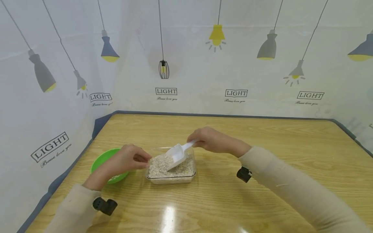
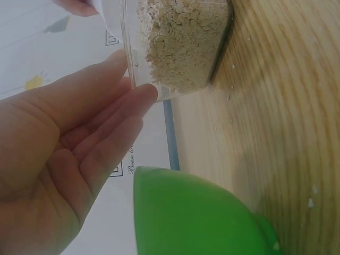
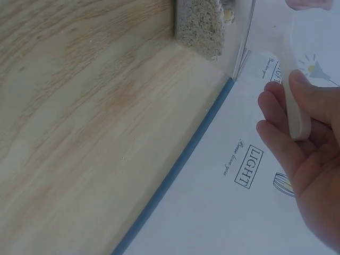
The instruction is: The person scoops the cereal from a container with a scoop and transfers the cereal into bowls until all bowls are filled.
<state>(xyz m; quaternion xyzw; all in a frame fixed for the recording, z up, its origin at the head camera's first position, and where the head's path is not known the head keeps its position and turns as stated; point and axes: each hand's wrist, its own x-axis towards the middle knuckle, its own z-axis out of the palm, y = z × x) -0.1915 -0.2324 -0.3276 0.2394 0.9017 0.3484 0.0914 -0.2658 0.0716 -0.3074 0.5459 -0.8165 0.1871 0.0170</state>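
Note:
A clear rectangular container (image 1: 172,181), filled with pale oat flakes (image 1: 157,166), stands on the table. My right hand (image 1: 211,139) grips the handle of a white scoop (image 1: 178,154), whose tilted front edge meets the flakes. In the right wrist view, thumb and fingers wrap the handle (image 3: 297,114). With fingertips at the container's left rim, my left hand (image 1: 128,158) steadies it; the left wrist view shows thumb and a finger pinching the corner. Beside that hand, and partly hidden by it, sits a green bowl (image 1: 100,158) with some pale flakes visible inside.
Loose flakes (image 2: 312,203) are scattered on the wooden table (image 1: 262,155). A blue strip (image 1: 221,115) borders its far edge. Behind and at the sides hangs a white backdrop (image 1: 192,68) printed with lamps.

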